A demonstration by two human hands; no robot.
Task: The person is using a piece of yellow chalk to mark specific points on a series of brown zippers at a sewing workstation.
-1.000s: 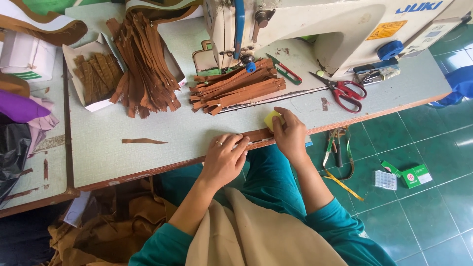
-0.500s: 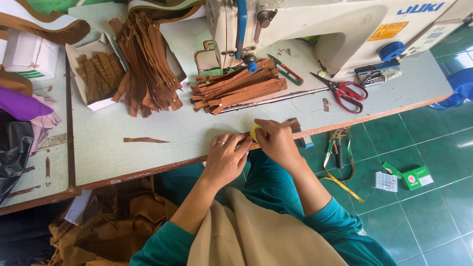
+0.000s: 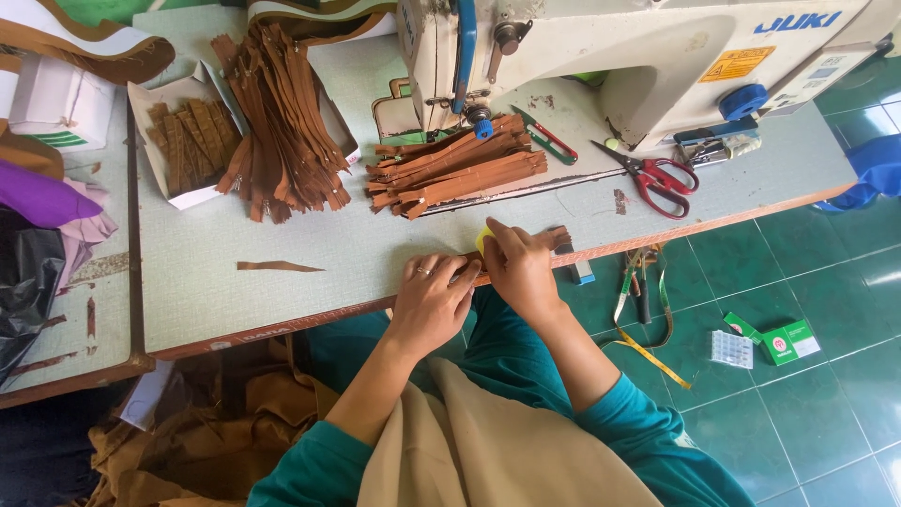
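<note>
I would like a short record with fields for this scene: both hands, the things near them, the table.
left hand: left hand presses a brown leather strip at the table edge
right hand: right hand on the same strip, beside a small yellow piece
nearby: stack of brown strips, red-handled scissors, white sewing machine
surface: grey-green table

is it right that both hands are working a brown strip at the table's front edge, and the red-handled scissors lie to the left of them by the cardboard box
Not quite. Both hands, left hand and right hand, do work a brown strip at the table edge, but the head view shows the red-handled scissors to their right, under the sewing machine.
</note>
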